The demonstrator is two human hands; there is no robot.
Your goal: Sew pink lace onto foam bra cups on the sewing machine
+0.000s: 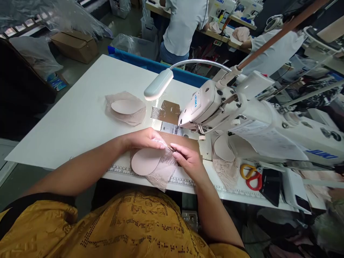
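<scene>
A pale pink lace bra cup piece [146, 162] hangs over the near edge of the sewing table, its smooth oval pad facing up. My left hand [146, 139] pinches the upper lace edge between thumb and fingers. My right hand [189, 159] is closed around a small, dark metal tool that looks like thread snips [171, 148], with its tip at the lace beside my left fingertips. Most of the tool is hidden in the palm. Just beyond my hands is the needle area of a white sewing machine [199, 104].
Another lace cup piece [126, 107] lies on the white table [80, 118] to the left; a further one [225, 152] lies right of the needle. Scissors [252, 176] and a black phone [271, 186] sit at right. A lamp [159, 85] overhangs the table. Two people work beyond.
</scene>
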